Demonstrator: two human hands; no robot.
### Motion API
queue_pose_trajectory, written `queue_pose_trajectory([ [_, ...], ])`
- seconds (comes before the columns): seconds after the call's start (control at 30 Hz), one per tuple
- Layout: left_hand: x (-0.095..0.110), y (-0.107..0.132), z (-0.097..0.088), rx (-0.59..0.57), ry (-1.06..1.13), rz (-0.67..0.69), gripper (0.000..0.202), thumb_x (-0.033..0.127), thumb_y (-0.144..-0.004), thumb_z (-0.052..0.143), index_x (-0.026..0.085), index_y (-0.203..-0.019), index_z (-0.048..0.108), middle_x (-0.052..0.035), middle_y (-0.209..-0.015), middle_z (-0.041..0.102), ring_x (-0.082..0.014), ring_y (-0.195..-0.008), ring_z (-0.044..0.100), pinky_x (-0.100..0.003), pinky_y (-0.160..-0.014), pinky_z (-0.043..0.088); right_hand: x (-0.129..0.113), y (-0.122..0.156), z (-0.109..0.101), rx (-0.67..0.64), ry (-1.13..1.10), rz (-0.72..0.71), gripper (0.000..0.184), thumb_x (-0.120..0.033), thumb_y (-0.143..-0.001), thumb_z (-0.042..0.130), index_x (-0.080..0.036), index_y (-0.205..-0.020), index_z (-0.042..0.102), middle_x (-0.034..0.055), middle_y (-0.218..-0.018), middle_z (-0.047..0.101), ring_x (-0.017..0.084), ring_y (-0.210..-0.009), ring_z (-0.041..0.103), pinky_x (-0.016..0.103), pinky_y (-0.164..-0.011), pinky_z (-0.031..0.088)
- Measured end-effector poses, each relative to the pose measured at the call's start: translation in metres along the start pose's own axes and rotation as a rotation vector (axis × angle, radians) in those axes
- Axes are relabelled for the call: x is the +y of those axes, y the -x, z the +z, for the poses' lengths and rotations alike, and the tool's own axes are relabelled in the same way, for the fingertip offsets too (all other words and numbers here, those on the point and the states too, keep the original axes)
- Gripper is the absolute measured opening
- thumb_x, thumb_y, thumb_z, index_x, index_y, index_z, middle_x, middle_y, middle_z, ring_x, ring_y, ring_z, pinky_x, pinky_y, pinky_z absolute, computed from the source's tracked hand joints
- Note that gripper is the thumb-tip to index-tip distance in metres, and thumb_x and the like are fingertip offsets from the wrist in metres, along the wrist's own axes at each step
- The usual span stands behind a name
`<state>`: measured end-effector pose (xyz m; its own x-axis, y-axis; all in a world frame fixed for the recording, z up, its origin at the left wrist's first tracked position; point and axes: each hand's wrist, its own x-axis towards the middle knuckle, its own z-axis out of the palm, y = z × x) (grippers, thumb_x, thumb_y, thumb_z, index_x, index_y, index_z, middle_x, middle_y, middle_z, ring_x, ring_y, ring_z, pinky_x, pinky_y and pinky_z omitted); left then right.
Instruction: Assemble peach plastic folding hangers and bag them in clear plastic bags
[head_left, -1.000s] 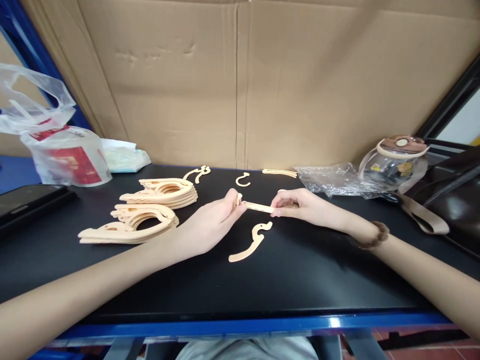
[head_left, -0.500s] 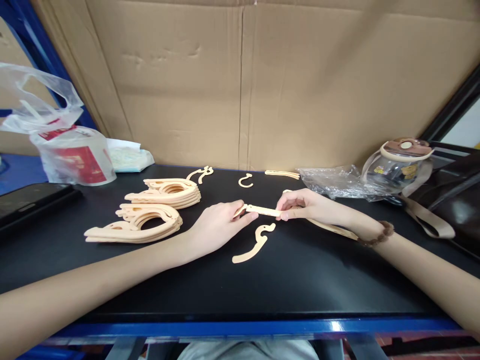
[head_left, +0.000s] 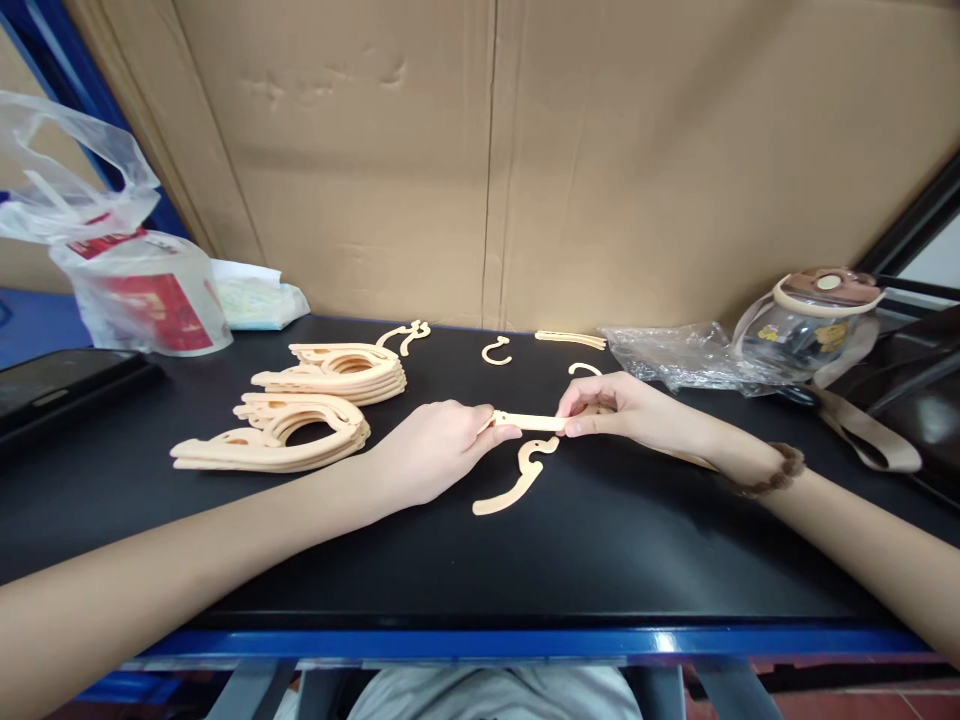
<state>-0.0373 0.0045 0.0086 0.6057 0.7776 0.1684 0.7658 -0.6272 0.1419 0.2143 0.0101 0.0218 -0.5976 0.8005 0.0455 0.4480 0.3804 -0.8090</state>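
Observation:
Between both hands a beige plastic folding-hanger piece (head_left: 529,421) is held level above the black tabletop. My left hand (head_left: 442,450) pinches its left end between thumb and fingers, where a second small part shows partly. My right hand (head_left: 611,408) grips the right end, thumb in front. Just below lies a loose hanger arm with a curved end (head_left: 517,485). Beneath my right wrist another beige strip (head_left: 694,460) is mostly hidden. A loose hook (head_left: 584,369) lies behind my right hand, and a further hook (head_left: 496,351) is farther back.
Two stacks of folded beige hangers, a rear stack (head_left: 334,372) and a front stack (head_left: 277,435), lie left. Beige strips (head_left: 570,340) and small parts (head_left: 405,335) rest near the cardboard. Around the edges are a phone (head_left: 67,395), bagged cup (head_left: 150,290), tissue pack (head_left: 259,298), plastic wrap (head_left: 675,355) and clear bottle (head_left: 806,325).
The camera view has shifted slightly. Both hands keep their hold on the hanger piece, which looks turned a little and more level. The hook behind my right hand shows more now.

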Motion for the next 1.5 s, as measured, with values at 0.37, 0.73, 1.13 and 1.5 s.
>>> queue_pose_trajectory([
  [0.37,0.007,0.005,-0.002,-0.031,-0.246,0.076,0.054,0.046,-0.1,0.025,0.017,-0.074,0.062,-0.0046,-0.057,0.06,-0.0197,-0.052,0.059,-0.029,-0.047,0.021,0.002,0.0,0.001,-0.089,-0.086,0.01,0.021,-0.038,-0.081,0.067,-0.018,-0.088,0.066,0.0011,-0.084,0.069,0.015,-0.081,0.061,0.033,-0.082,0.044],
  [0.73,0.007,0.006,-0.007,0.115,-0.167,0.061,0.035,0.047,-0.089,0.044,0.018,-0.071,0.055,-0.001,-0.059,0.057,-0.0151,-0.052,0.053,-0.027,-0.048,0.023,-0.001,0.002,0.003,-0.085,-0.064,0.039,0.019,-0.037,-0.081,0.067,-0.018,-0.087,0.065,0.0002,-0.085,0.064,0.015,-0.079,0.058,0.03,-0.076,0.043],
  [1.13,-0.006,-0.001,-0.001,0.272,0.03,0.275,0.033,0.01,-0.093,0.038,0.024,-0.099,0.068,-0.0062,-0.135,0.046,-0.0272,-0.133,0.032,-0.048,-0.106,0.031,0.004,0.0,-0.003,-0.022,0.083,0.029,0.026,-0.042,-0.078,0.07,-0.019,-0.087,0.063,-0.0001,-0.081,0.065,0.014,-0.075,0.06,0.028,-0.068,0.044],
  [1.5,0.004,0.002,0.0,0.138,0.227,0.199,0.028,0.031,-0.089,0.058,0.024,-0.116,0.055,-0.0014,-0.109,0.062,-0.0199,-0.096,0.056,-0.035,-0.087,0.043,-0.002,0.0,0.015,0.206,0.468,-0.2,0.019,-0.036,-0.084,0.066,-0.021,-0.08,0.056,-0.0004,-0.081,0.065,0.015,-0.072,0.063,0.028,-0.066,0.045],
])
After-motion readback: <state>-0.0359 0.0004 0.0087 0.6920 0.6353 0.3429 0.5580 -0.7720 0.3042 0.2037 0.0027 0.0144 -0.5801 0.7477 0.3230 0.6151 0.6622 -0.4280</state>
